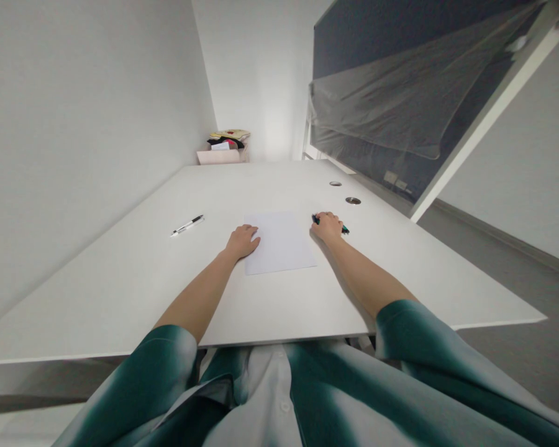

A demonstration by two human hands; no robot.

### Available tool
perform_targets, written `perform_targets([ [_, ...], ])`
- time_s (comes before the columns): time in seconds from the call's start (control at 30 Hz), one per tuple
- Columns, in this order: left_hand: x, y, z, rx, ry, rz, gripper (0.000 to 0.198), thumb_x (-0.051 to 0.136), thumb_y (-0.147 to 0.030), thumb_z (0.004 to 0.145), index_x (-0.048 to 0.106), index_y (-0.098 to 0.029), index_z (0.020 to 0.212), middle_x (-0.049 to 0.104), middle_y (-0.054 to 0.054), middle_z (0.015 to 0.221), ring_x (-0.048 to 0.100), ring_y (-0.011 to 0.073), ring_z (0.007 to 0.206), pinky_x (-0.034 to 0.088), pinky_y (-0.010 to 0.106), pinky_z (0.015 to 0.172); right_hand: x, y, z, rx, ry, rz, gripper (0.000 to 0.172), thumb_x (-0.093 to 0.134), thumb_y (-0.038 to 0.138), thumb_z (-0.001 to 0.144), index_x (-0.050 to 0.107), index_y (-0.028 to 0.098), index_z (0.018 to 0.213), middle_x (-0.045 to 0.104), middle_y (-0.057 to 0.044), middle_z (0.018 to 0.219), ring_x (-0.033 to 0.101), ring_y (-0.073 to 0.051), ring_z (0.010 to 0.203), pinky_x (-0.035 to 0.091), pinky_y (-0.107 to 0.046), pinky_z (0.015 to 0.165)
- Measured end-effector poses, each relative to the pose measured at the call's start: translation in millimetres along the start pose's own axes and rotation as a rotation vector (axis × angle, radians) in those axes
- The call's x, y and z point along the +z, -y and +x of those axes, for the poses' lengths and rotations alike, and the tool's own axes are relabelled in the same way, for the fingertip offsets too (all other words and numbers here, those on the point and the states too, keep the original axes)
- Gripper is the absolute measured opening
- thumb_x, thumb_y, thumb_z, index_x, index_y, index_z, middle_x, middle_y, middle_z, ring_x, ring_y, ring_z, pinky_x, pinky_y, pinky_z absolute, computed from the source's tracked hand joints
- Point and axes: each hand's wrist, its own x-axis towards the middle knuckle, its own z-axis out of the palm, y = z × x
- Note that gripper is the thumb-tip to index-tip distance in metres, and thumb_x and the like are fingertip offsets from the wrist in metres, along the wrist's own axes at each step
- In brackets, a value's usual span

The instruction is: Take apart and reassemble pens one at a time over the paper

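Observation:
A white sheet of paper (279, 242) lies flat on the white table (135, 279) in front of me. My left hand (243, 241) rests on the sheet's left edge, its fingers curled loosely and flat on the surface with nothing in them. My right hand (327, 226) is just past the paper's right edge, with its fingers closed over a dark green pen (344, 230) that lies on the table. The pen's ends stick out on both sides of the hand.
A second pen, white and black (187, 225), lies on the table to the left. Two round cable holes (353, 200) sit behind my right hand. A pink box with clutter (221, 152) stands at the far end. A wrapped dark panel (400, 105) leans at the right.

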Motion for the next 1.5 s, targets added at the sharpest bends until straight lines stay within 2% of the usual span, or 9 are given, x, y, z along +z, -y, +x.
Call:
perform_targets([
  [0.23,-6.8,-3,0,-0.024,0.09,-0.002,0.044,0.044,-0.035,0.094,0.061,-0.022,0.133,0.055,0.01,0.145,0.051,0.0274,0.132,0.04,0.042,0.112,4,-3,4,-0.01,-0.013,0.024,0.038,0.055,0.022,0.082,0.068,0.018,0.117,0.059,-0.017,0.124,0.049,-0.034,0.114,0.038,-0.049,0.096],
  [0.33,-7.6,-3,0,-0.034,0.097,-0.008,0.046,0.044,-0.034,0.094,0.061,-0.022,0.134,0.054,0.009,0.146,0.05,0.0271,0.133,0.04,0.042,0.112,2,-2,4,-0.055,-0.096,0.077,0.034,0.053,0.023,0.083,0.07,0.014,0.111,0.061,-0.019,0.118,0.047,-0.035,0.113,0.037,-0.049,0.095],
  [0.4,-7.2,-3,0,-0.041,0.094,-0.017,0.046,0.044,-0.034,0.093,0.06,-0.021,0.135,0.053,0.009,0.147,0.049,0.0267,0.134,0.039,0.041,0.113,-1,3,2,-0.146,-0.174,0.127,0.032,0.051,0.023,0.085,0.071,0.013,0.108,0.062,-0.02,0.116,0.046,-0.035,0.113,0.037,-0.048,0.095],
  [0.47,-6.3,-3,0,-0.051,0.089,-0.024,0.046,0.044,-0.032,0.093,0.06,-0.02,0.134,0.053,0.01,0.147,0.047,0.0261,0.136,0.037,0.039,0.115,-2,11,-3,-0.286,-0.196,0.167,0.03,0.05,0.023,0.087,0.071,0.013,0.105,0.063,-0.018,0.114,0.047,-0.034,0.112,0.037,-0.046,0.096],
  [0.6,-4.5,-1,1,-0.067,0.085,-0.025,0.046,0.043,-0.029,0.093,0.06,-0.018,0.135,0.052,0.01,0.148,0.045,0.0241,0.14,0.033,0.037,0.118,1,36,-21,-0.61,-0.051,0.201,0.028,0.049,0.021,0.089,0.071,0.014,0.105,0.066,-0.014,0.11,0.053,-0.028,0.108,0.038,-0.041,0.099],
  [0.67,-4.4,-1,2,-0.07,0.092,-0.025,0.047,0.044,-0.029,0.093,0.059,-0.018,0.136,0.051,0.011,0.149,0.045,0.0241,0.14,0.032,0.036,0.119,5,45,-29,-0.682,0.022,0.172,0.031,0.052,0.022,0.089,0.069,0.013,0.114,0.065,-0.014,0.117,0.052,-0.028,0.113,0.038,-0.039,0.1],
  [0.77,-4.8,-1,2,-0.071,0.095,-0.029,0.047,0.044,-0.029,0.093,0.059,-0.017,0.136,0.051,0.011,0.149,0.045,0.025,0.14,0.033,0.036,0.118,9,51,-37,-0.682,0.14,0.079,0.036,0.053,0.028,0.092,0.066,0.015,0.122,0.061,-0.015,0.128,0.052,-0.029,0.117,0.039,-0.04,0.1],
  [0.9,-4.0,0,2,-0.075,0.088,-0.032,0.046,0.045,-0.028,0.093,0.06,-0.02,0.136,0.052,0.01,0.148,0.046,0.0251,0.139,0.035,0.038,0.117,12,48,-37,-0.678,0.238,0.024,0.035,0.05,0.032,0.096,0.067,0.017,0.123,0.061,-0.013,0.129,0.055,-0.028,0.117,0.04,-0.039,0.1],
  [1.5,-6.3,-2,1,-0.073,0.111,-0.009,0.048,0.042,-0.03,0.094,0.058,-0.018,0.138,0.05,0.01,0.15,0.044,0.0232,0.141,0.032,0.035,0.119,8,47,-37,-0.67,0.24,0.012,0.036,0.051,0.034,0.096,0.066,0.017,0.124,0.061,-0.013,0.13,0.055,-0.027,0.117,0.041,-0.037,0.1],
])
